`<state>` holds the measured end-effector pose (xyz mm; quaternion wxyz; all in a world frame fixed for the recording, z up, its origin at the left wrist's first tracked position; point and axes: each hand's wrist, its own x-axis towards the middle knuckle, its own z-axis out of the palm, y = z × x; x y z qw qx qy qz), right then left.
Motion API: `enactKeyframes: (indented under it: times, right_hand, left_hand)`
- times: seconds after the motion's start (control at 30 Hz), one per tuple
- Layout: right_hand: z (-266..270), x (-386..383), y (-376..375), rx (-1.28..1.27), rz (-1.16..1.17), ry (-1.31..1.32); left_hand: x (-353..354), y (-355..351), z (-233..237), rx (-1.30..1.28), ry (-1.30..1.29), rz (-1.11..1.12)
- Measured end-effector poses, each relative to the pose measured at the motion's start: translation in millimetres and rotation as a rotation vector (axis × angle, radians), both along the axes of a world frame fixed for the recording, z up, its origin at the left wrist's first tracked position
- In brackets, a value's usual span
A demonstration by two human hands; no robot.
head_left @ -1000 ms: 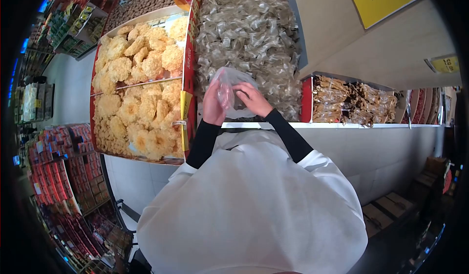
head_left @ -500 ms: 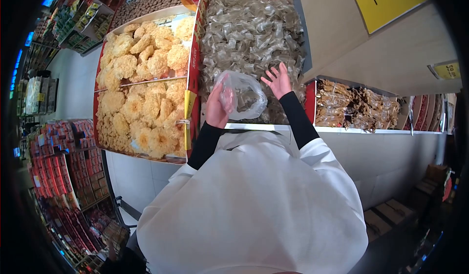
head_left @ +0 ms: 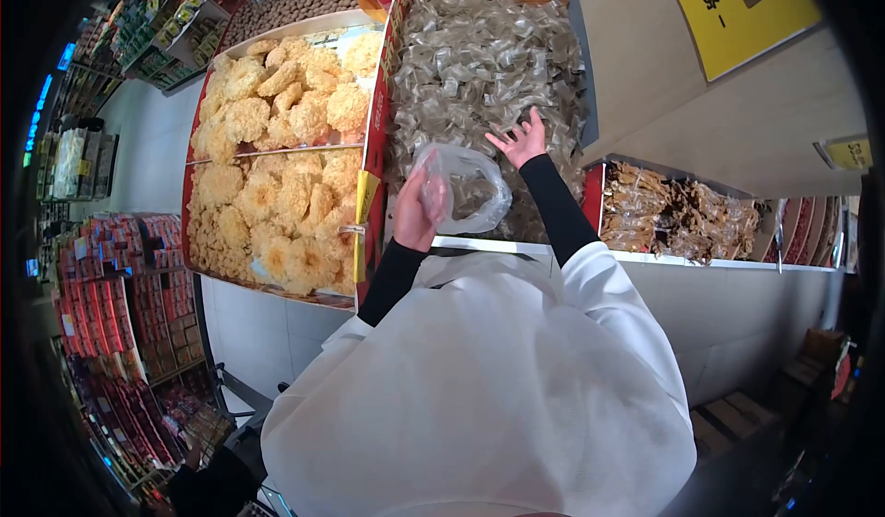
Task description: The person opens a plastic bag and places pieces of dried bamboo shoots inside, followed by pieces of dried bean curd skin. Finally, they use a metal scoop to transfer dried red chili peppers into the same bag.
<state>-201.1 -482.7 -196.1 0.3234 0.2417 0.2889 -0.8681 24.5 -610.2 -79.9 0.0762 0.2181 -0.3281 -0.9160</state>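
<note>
**Bag pinched in one hand, other hand spread over the bin**

The left hand [head_left: 417, 208] is closed on the mouth of a clear plastic bag [head_left: 472, 190], thumb and fingers pinching the film together at its left edge. The bag hangs open and puffed out just above the front edge of the bin of clear-wrapped pieces [head_left: 479, 56], with a few dark pieces showing through its lower part.

The right hand [head_left: 521, 139] is wide open, fingers fanned and palm down, holding nothing. It sits low over the wrapped pieces, just beyond the bag; whether the fingertips touch them cannot be told.

To the left lies a tray of pale yellow puffed pieces [head_left: 277, 176]. To the right is a bin of brown dried strips [head_left: 682, 213].
</note>
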Motion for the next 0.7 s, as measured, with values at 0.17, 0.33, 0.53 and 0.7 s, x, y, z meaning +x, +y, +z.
enactKeyframes:
  times: [0.17,0.33,0.53,0.7]
  right_hand:
    - [-10,-4,6,-0.181,-0.037,-0.089]
    - [-19,-20,9,-0.283,0.12,-0.146]
    - [7,-40,-19,0.036,0.077,-0.283]
    - [6,-53,-31,0.203,0.135,-0.31]
  left_hand:
    - [-5,1,-1,0.014,0.006,-0.017]
    - [-9,2,-2,0.033,0.005,-0.027]
    - [-7,1,-2,0.031,-0.005,-0.026]
    - [-5,0,4,0.017,-0.042,0.021]
